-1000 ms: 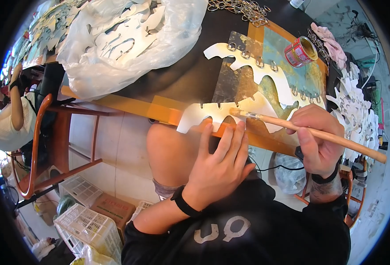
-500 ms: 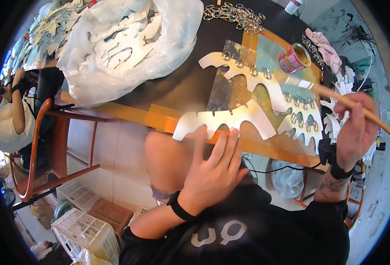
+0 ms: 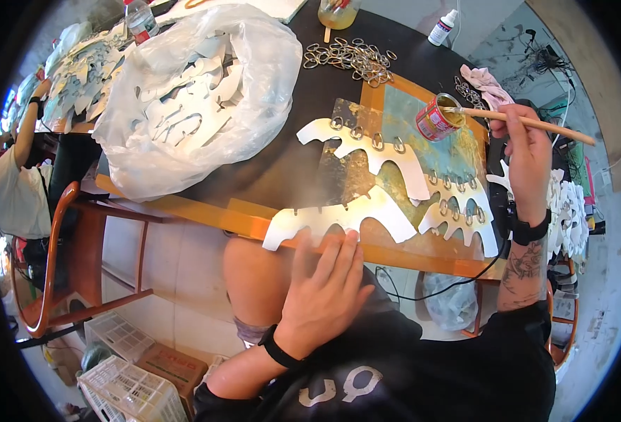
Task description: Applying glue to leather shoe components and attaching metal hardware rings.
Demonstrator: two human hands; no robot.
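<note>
My left hand [image 3: 324,292] lies open, its fingers stretched over the near edge of a white notched, scalloped cut-out piece [image 3: 345,215] at the table's front edge. In my right hand [image 3: 528,151] is a brush [image 3: 560,129] with a long wooden handle. Its bristle end reaches into the mouth of a small red tin can [image 3: 435,121], which holds something yellowish. Just beyond the piece under my left hand lies another white cut-out [image 3: 388,160] with metal rings along its upper edge. Further white cut-outs with rings [image 3: 458,228] sit to the right, partly overlapping.
A plastic bag [image 3: 268,130] full of white cut-outs stands at the left of the dark table. Loose metal rings [image 3: 356,60] are piled at the back, near a white bottle [image 3: 442,28]. At far left, another person's arm [image 3: 25,130] reaches over more cut-outs. An orange-framed chair [image 3: 60,246] stands below.
My right hand has moved the brush up and away from the cut-outs to the can, its tip now at the can's mouth. My left hand stays on the same piece; the view has shifted slightly.
</note>
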